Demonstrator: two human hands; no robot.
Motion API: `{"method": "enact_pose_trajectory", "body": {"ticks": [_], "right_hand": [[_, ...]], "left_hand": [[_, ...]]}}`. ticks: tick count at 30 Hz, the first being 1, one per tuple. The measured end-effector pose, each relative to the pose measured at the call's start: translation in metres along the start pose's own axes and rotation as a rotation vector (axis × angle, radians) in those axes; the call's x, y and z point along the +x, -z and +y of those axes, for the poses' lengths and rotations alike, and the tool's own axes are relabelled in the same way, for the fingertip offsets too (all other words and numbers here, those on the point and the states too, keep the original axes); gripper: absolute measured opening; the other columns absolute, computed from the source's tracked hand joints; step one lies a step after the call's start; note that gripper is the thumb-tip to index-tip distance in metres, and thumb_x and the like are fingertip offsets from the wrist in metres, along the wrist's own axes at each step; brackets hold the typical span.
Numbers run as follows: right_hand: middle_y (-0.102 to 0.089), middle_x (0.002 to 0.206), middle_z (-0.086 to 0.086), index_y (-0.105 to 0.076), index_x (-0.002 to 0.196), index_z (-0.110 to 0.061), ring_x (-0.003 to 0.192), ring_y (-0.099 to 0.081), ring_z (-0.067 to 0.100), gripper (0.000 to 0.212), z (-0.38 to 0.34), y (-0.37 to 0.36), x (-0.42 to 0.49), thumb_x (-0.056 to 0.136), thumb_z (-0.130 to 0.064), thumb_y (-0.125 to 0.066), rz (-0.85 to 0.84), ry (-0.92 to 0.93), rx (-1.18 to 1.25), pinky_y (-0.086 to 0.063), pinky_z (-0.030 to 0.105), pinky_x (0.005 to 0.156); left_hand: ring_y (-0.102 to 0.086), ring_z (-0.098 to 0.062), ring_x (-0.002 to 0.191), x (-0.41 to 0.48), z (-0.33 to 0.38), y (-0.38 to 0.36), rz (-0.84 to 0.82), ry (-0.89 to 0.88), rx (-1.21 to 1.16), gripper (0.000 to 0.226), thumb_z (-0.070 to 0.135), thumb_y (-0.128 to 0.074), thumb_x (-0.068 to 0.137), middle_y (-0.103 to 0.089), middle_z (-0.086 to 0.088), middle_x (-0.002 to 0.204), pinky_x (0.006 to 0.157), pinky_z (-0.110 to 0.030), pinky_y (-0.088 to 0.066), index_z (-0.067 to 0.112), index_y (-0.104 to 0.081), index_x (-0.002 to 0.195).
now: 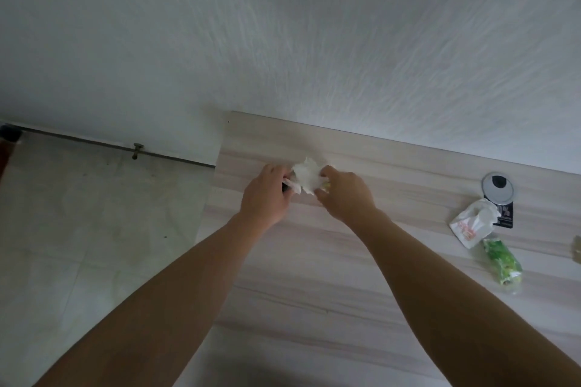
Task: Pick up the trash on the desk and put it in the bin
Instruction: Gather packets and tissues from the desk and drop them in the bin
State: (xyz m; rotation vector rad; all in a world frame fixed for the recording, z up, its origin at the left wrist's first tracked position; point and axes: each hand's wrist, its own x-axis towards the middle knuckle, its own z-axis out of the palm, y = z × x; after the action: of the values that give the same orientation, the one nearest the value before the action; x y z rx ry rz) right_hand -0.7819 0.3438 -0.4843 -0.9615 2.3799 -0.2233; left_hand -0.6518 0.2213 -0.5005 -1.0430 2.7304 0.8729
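Note:
A crumpled white tissue [307, 177] is bunched between both my hands near the desk's far left corner. My left hand [267, 196] grips its left side, with a bit of something dark under the fingers. My right hand [344, 195] closes on its right side, where a small yellow-green scrap [327, 187] peeks out. Further right on the pale wood desk [314, 276] lie a white tissue packet [473, 225] with red print and a green wrapper [501, 261]. No bin is in view.
A round silver cable grommet [498, 187] and a black card [505, 214] sit by the tissue packet. The white wall runs along the desk's back edge. Left of the desk is tiled floor [94, 214] with a doorstop [136, 149] near the wall.

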Motion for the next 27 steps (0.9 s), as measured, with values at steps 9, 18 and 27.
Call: {"method": "enact_pose_trajectory", "body": {"ticks": [9,18,27], "right_hand": [[-0.055,0.077,0.004,-0.055,0.078,-0.019,0.070,-0.055,0.026,0.017,0.020,0.004,-0.009,0.088,-0.033,-0.054,0.055,-0.096,0.065,-0.042,0.031,0.059],[-0.049,0.070,0.001,-0.043,0.063,-0.016,0.062,-0.048,0.020,0.025,0.013,0.012,-0.047,0.086,-0.019,-0.053,0.109,-0.039,0.114,-0.036,0.029,0.053],[-0.064,0.089,0.002,-0.058,0.110,-0.019,0.075,-0.059,0.023,0.025,0.008,0.027,-0.116,0.088,-0.013,-0.046,0.160,-0.009,0.220,-0.051,0.033,0.062]], "left_hand": [[-0.055,-0.032,0.079,-0.009,-0.010,-0.002,-0.013,-0.037,0.035,0.013,0.025,-0.059,0.086,-0.054,-0.008,0.088,0.063,-0.037,-0.042,0.013,-0.057,0.083],[-0.047,-0.023,0.065,-0.039,0.009,0.014,0.013,-0.034,0.010,0.011,0.009,-0.054,0.081,-0.052,0.004,0.075,0.060,-0.030,-0.032,0.015,-0.050,0.089],[-0.048,-0.019,0.070,-0.096,0.022,0.039,0.030,-0.138,-0.008,0.010,0.012,-0.059,0.080,-0.048,0.004,0.079,0.063,-0.028,-0.034,0.019,-0.052,0.083]]}}
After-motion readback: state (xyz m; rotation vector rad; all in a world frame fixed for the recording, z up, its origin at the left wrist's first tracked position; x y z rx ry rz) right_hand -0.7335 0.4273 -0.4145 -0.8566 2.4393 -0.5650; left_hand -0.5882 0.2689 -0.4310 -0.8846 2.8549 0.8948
